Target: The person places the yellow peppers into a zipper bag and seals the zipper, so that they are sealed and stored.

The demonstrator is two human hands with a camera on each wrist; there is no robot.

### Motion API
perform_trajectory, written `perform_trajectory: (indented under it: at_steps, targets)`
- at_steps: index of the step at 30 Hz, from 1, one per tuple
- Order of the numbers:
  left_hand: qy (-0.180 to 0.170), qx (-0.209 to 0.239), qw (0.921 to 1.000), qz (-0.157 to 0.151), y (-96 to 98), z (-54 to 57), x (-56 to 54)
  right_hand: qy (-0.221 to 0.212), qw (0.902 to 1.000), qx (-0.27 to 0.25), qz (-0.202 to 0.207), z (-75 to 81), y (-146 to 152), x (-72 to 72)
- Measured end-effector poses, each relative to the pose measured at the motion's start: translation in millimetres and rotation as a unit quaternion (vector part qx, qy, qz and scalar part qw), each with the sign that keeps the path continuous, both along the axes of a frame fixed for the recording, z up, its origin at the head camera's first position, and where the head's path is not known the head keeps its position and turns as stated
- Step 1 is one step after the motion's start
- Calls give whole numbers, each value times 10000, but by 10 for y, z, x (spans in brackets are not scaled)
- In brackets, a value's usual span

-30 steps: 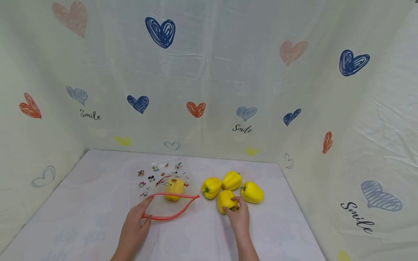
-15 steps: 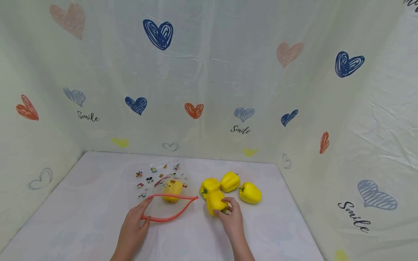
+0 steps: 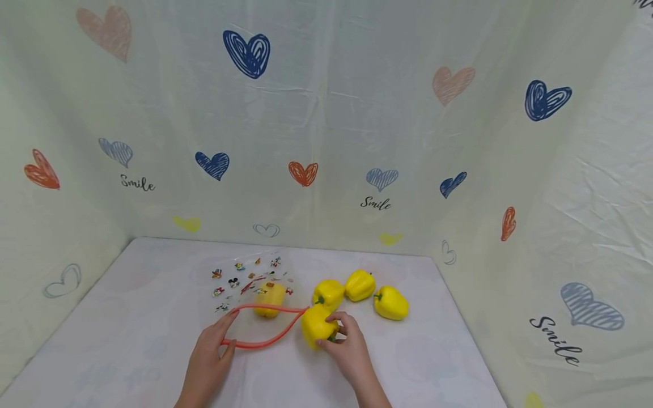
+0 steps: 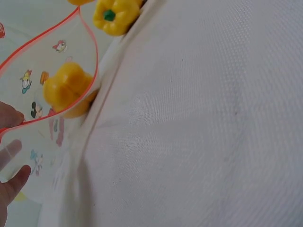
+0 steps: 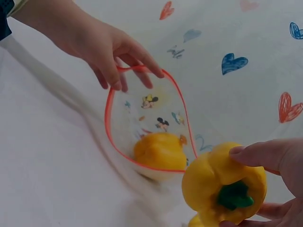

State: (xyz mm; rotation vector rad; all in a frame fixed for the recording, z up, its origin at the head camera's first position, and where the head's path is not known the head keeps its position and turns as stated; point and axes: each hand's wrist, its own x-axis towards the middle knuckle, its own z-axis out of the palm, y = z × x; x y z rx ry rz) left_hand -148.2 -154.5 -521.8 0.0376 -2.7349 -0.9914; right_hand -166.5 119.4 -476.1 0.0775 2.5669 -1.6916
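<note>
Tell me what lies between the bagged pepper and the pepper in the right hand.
The bag's red rim, as the head view shows.

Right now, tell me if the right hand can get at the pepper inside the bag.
Likely not: the right hand holds another pepper, so its grip is taken, though the red-rimmed bag gapes open before the pepper inside.

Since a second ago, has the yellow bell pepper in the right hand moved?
Yes. In the head view, the held yellow bell pepper has shifted left, away from the unmoved rightmost yellow bell pepper, toward the red-rimmed clear plastic bag.
</note>
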Motion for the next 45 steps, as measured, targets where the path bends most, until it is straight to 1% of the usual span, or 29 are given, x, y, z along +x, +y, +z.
perform_trajectory:
  at_steps: [5,8,12,20,26,30,33,37,41,43,45]
  targets:
    - [47,26,10000,0,4,-11,5,-148,9992,-123,348,47,-106,65]
    - [71,32,10000,-10,4,-23,-3,-262,9983,-124,502,49,-167,78]
    - [125,18,9999,-18,4,-37,-16,-360,9971,-135,662,38,-247,69]
    - [82,6,10000,23,8,-27,-11,-468,9938,-94,1005,8,-428,8]
    - [76,-6,10000,44,16,-25,-1,-509,9922,-10,1134,-26,-556,-48]
    - [151,-44,9999,31,19,-33,0,-582,9917,13,1145,-35,-632,-80]
    - [219,-35,9998,24,20,-35,-22,-557,9917,30,1156,-48,-680,-121]
    - [231,-17,9997,36,25,-31,-36,-498,9918,38,1174,-92,-728,-168]
    - [219,-64,9997,19,35,-40,-12,-504,9917,32,1185,-163,-757,-187]
    - [278,-85,9996,4,43,-54,2,-477,9918,47,1185,-185,-768,-185]
    - [419,-78,9991,-23,50,-67,9,-425,9922,39,1167,-202,-778,-188]
